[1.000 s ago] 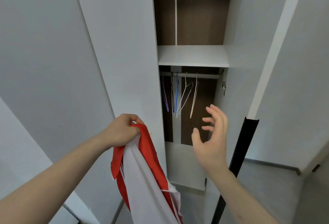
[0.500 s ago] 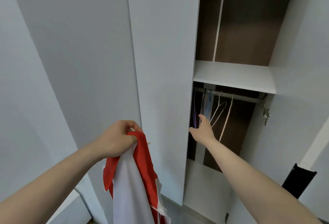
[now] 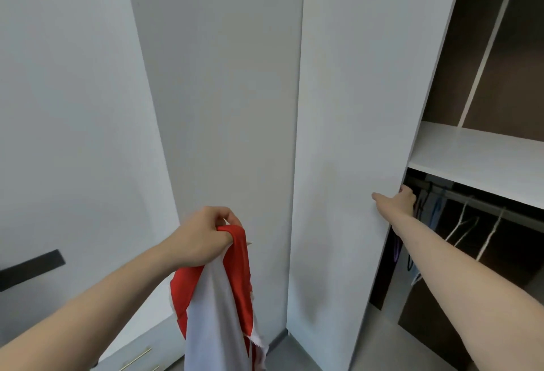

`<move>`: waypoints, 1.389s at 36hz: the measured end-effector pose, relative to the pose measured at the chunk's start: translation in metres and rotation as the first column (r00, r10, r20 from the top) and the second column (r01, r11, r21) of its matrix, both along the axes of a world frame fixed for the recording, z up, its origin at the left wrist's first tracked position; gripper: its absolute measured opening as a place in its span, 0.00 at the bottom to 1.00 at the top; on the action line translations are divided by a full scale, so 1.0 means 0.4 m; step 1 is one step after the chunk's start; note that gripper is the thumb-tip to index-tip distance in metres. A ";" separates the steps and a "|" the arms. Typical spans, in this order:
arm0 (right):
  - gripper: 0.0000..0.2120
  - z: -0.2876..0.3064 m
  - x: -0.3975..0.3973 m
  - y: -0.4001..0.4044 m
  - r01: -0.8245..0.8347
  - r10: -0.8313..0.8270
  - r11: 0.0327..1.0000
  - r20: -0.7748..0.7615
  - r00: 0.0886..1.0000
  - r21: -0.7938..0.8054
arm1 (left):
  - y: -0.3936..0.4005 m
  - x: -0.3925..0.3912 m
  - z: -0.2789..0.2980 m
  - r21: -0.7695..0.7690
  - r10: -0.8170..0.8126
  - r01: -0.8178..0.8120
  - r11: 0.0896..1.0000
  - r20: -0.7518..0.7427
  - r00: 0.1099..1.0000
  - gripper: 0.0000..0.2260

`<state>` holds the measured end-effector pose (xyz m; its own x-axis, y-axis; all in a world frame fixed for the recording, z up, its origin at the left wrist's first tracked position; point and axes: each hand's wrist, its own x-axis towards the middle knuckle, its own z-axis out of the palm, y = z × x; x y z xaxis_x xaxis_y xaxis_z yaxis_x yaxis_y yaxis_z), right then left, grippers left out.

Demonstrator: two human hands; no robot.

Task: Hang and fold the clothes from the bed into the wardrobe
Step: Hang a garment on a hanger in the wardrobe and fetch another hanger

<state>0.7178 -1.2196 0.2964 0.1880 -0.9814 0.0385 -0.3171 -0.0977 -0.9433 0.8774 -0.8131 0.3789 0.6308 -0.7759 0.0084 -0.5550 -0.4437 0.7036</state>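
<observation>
The right hand (image 3: 396,201), arm extended, gripped the wardrobe door (image 3: 353,135) edge. The left hand (image 3: 203,235) clenched a red-and-white garment (image 3: 217,306), which hung directly below it.

I see two bare forearms entering from bottom edge, no sleeves in view on either. Left hand (image 3: 203,235) bare: no glove, no ring, no watch or band at wrist that I can make out. Right hand (image 3: 396,201) likewise bare, fingers partly hidden behind door edge. Nails too blurred to judge. No more of person in view.
</observation>
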 end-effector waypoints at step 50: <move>0.13 -0.175 0.278 0.641 -0.680 0.677 0.733 -0.110 0.728 0.009 | 0.132 0.104 -0.108 0.027 0.086 -0.084 0.996 -0.063 0.994 0.12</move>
